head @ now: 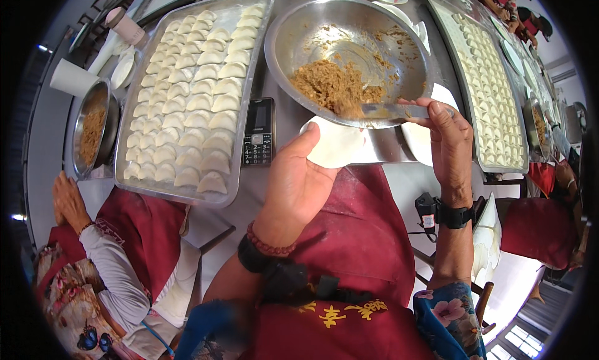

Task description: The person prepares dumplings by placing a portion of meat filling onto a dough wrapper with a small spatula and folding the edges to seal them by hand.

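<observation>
My left hand [299,187] holds a round dough wrapper [334,147], thumb on top, just below the near rim of a large stainless steel bowl [318,16]. Brown minced filling [325,81] is heaped in the bowl's near left part, with smears up its walls. My right hand [451,135] grips a flat metal spatula [393,111] at the bowl's near rim. A lump of filling [348,108], slightly blurred, sits at the blade's left end, above the wrapper. More pale wrappers [418,140] lie beneath the bowl's right side, partly hidden by my right hand.
A metal tray [178,197] with rows of dumplings [203,102] stands left; another dumpling tray [503,167] stands right. Between left tray and bowl lies a keypad phone [259,130]. A smaller filling bowl [108,126] is further left, near another person's hands [70,196].
</observation>
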The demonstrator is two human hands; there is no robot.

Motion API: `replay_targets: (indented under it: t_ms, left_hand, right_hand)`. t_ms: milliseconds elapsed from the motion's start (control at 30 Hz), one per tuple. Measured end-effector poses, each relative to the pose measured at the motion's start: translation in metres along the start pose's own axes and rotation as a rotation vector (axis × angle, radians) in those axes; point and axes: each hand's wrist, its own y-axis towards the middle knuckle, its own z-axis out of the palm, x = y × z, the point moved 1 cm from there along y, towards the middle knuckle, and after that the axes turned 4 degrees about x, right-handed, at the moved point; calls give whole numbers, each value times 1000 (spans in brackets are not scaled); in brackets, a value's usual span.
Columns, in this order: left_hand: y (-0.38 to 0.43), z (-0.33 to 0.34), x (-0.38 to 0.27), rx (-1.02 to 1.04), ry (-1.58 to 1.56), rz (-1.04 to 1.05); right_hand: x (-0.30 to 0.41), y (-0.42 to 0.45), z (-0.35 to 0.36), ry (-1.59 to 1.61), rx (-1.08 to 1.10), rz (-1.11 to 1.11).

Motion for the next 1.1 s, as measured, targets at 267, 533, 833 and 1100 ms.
replay_targets:
  t_ms: [267, 533, 833, 1100]
  left_hand:
    - [-10, 1, 0, 20, 30, -16]
    - [-24, 9, -2, -19, -91, 39]
    - [-34, 6, -7, -7, -40, 28]
    - [-35, 1, -8, -24, 8, 30]
  right_hand:
    - [0, -22, 5, 192, -115, 26]
    - [-6, -65, 33, 54, -83, -106]
    - [-1, -98, 50, -799, 245, -589]
    - [8, -109, 53, -957, 361, -635]
